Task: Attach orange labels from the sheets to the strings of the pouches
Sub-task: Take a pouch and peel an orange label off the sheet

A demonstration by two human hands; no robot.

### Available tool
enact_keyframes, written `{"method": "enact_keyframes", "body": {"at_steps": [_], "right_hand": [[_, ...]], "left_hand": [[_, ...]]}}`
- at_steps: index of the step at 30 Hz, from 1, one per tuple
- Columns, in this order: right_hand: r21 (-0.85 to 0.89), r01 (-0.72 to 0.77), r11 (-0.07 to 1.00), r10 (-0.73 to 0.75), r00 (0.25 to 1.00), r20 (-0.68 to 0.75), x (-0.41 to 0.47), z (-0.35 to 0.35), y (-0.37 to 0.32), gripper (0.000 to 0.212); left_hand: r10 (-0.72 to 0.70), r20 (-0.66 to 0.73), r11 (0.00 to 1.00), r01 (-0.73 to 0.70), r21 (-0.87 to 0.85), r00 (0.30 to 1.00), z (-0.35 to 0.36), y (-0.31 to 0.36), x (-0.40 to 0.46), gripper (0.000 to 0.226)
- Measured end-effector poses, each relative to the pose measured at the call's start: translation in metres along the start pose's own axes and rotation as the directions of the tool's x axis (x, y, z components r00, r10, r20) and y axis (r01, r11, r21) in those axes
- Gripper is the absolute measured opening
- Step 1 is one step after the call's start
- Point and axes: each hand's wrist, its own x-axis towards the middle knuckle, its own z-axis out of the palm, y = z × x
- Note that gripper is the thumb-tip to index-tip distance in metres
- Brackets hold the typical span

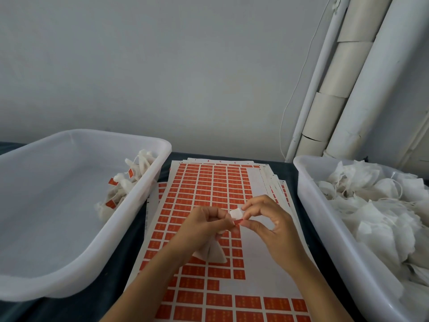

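A stack of label sheets with rows of orange labels lies on the dark table between two tubs. My left hand holds a small beige pouch by its neck, above the sheets; the pouch hangs below the fist. My right hand pinches an orange label between thumb and forefinger, its white back turned up, right at the fingertips of my left hand. The pouch's string is hidden between the fingers.
A white plastic tub on the left holds several labelled pouches in its far right corner. A second white tub on the right is heaped with unlabelled pouches. White pipes run up the wall behind.
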Motion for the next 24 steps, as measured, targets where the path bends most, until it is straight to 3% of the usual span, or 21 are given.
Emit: {"method": "enact_keyframes", "body": {"at_steps": [6,24], "right_hand": [[0.135,-0.150,0.979,0.150,0.989,0.011,-0.002,0.009,0.001,0.009],[0.132,-0.221,0.966,0.229,0.972,-0.048,-0.006,0.021,0.003,0.011]], "left_hand": [[0.047,0.070,0.998,-0.050,0.047,0.996,0.001,0.002,-0.002,0.033],[0.061,0.144,0.995,-0.071,0.068,0.988,0.002,-0.001,-0.002,0.018]]}}
